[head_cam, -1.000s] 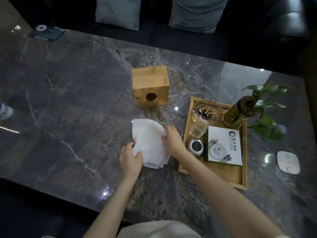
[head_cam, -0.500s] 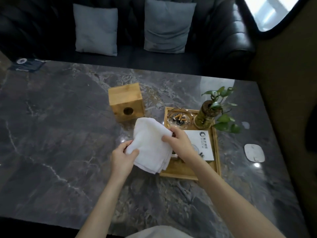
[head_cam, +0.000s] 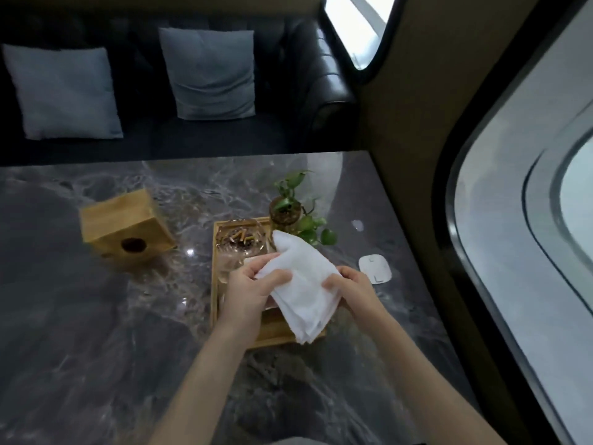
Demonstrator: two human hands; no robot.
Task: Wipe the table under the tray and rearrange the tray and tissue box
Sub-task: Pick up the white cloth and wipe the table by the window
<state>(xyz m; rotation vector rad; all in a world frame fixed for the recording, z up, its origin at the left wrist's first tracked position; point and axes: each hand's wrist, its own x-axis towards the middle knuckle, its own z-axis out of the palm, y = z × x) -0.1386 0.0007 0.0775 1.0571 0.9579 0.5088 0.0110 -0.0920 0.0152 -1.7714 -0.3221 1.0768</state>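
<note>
A folded white cloth (head_cam: 305,287) hangs in the air above the wooden tray (head_cam: 214,284), held by both hands. My left hand (head_cam: 253,290) grips its left edge and my right hand (head_cam: 353,287) grips its right edge. The tray lies on the dark marble table (head_cam: 96,332), and the cloth and hands hide most of it. At the tray's far end a glass ashtray (head_cam: 240,240) with cigarette butts shows. The wooden tissue box (head_cam: 125,226) stands on the table to the left of the tray, its round hole facing me.
A potted plant in a glass vase (head_cam: 287,211) stands at the tray's far right corner. A white flat pad (head_cam: 375,268) lies on the table right of the tray. Beyond the table is a dark sofa with two grey cushions (head_cam: 208,72). A wall and a window run along the right.
The cloth has been lifted off the table and carried right, from left of the tray to above it, both hands still holding it. The view has swung up and right.
</note>
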